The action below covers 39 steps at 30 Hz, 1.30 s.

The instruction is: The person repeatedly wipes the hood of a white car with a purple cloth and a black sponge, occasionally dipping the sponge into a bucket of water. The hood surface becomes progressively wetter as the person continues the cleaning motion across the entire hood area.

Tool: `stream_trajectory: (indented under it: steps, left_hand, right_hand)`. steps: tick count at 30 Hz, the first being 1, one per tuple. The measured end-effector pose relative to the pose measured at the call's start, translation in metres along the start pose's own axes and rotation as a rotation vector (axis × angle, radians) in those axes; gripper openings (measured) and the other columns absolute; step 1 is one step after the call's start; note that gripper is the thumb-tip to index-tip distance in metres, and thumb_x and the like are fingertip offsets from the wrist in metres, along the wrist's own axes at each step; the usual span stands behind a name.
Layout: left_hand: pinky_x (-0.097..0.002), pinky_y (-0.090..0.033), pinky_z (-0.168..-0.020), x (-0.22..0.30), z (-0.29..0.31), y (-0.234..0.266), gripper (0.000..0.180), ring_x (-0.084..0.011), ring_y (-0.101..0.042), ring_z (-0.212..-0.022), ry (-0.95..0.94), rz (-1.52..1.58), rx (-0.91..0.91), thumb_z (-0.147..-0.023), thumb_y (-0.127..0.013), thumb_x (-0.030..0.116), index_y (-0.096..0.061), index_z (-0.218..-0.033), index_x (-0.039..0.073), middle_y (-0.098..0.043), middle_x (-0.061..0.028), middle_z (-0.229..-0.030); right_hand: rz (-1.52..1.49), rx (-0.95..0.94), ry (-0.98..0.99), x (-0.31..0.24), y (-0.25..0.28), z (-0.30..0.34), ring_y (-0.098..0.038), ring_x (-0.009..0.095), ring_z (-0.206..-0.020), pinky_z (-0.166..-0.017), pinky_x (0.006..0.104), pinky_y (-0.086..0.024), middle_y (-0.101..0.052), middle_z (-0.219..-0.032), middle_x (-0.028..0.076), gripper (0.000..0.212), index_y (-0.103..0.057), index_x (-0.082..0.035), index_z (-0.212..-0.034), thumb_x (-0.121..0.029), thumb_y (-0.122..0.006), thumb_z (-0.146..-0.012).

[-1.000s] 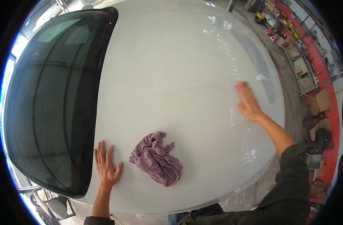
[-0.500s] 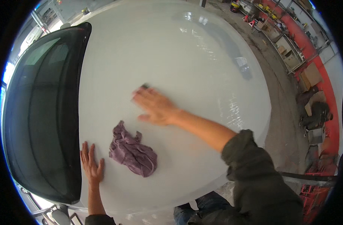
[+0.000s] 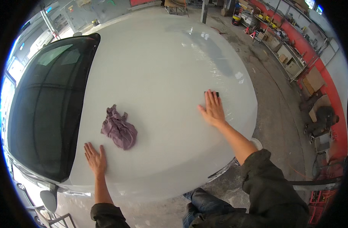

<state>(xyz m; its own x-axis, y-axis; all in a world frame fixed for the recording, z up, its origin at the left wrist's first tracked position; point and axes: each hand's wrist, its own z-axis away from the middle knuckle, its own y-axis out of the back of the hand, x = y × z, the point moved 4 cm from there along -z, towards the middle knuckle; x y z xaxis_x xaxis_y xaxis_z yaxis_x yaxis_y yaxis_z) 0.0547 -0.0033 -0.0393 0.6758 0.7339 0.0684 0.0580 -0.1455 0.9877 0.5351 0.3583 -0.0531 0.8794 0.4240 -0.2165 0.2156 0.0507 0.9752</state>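
A broad light-grey car hood (image 3: 155,76) spreads out in front of me, with a crumpled purple cloth (image 3: 120,128) lying on it. My left hand (image 3: 95,159) rests flat on the hood near the windshield, fingers apart, with nothing in it. Farther right, my right hand (image 3: 213,109) presses a small black pad (image 3: 216,94) against the surface. Its fingers are stretched over the pad, so only the pad's edge shows past the fingertips. Shiny wet-looking streaks (image 3: 214,70) and a darker patch (image 3: 217,55) mark the hood beyond that hand.
The dark windshield (image 3: 48,106) borders the hood on the left, with a side mirror (image 3: 48,200) below. To the right, cluttered shelves (image 3: 284,49) line a red wall, and another person (image 3: 324,118) is near cardboard boxes. A post (image 3: 204,11) stands beyond the hood.
My right hand has swept right across the hood with the black pad, toward the front edge. My left hand remains flat on the hood. The view has shifted.
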Motion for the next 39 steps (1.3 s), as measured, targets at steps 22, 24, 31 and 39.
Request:
stream_trajectory:
  steps: [22,24,31,39]
  left_hand:
    - [-0.056,-0.008,-0.129,0.247,0.221,0.03,0.075,-0.0412,-0.018,-0.157,-0.227,0.161,0.027,-0.104,-0.049,0.045,-0.03,-0.156,-0.007,-0.026,-0.0265,-0.166]
    - [-0.0558,-0.008,-0.129,0.252,0.223,0.035,0.075,-0.0408,-0.017,-0.158,-0.214,0.156,0.017,-0.104,-0.049,0.046,-0.03,-0.156,-0.005,-0.025,-0.026,-0.167]
    - [-0.054,-0.007,-0.129,0.237,0.229,0.03,0.075,-0.037,-0.014,-0.159,-0.105,0.057,-0.092,-0.105,-0.049,0.046,-0.026,-0.16,0.001,-0.021,-0.0213,-0.17]
    - [-0.0548,-0.012,-0.128,0.238,0.209,0.038,0.077,-0.0389,-0.016,-0.159,0.009,0.057,-0.205,-0.105,-0.052,0.048,-0.027,-0.16,0.001,-0.022,-0.0208,-0.17]
  right_hand:
    - [-0.146,-0.047,0.745,0.067,0.031,0.081,-0.023,0.028,-0.159,-0.13,0.0465,-0.017,-0.032,-0.169,0.009,0.069,-0.038,-0.008,-0.16,-0.052,-0.041,-0.106]
    - [-0.213,-0.083,0.757,0.075,0.034,0.067,-0.022,0.028,-0.159,-0.13,0.0468,-0.018,-0.033,-0.169,0.007,0.066,-0.041,-0.008,-0.159,-0.048,-0.045,-0.106]
    - [-0.294,-0.068,0.839,0.075,0.022,0.041,-0.026,0.027,-0.157,-0.129,0.0475,-0.02,-0.036,-0.167,0.007,0.058,-0.045,-0.009,-0.156,-0.038,-0.049,-0.106]
    - [-0.297,-0.013,0.76,0.085,0.027,0.081,-0.032,0.028,-0.154,-0.127,0.0487,-0.026,-0.041,-0.164,0.006,0.052,-0.047,-0.006,-0.154,-0.031,-0.049,-0.108]
